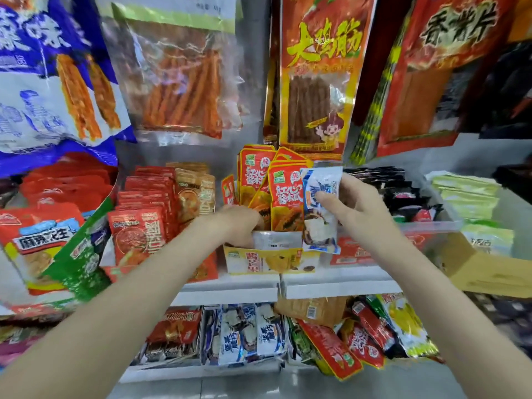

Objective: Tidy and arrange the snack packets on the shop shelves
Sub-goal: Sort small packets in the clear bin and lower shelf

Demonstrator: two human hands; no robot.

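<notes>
White shop shelves [230,293], brightly lit.

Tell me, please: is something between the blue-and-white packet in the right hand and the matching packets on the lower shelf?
Probably yes. The right hand holds the blue-and-white packet above the middle shelf's front edge, which juts out between it and the matching packets below. The packet must come out around that edge first.

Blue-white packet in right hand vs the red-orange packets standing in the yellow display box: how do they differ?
The blue-white packet is held off the shelf by the right hand; the red-orange packets sit in the yellow display box.
The held packet is a single one; the boxed ones are a bunch, some leaning.
Its colouring matches the blue-white row on the shelf below, not the box.
Both stand roughly upright.
</notes>
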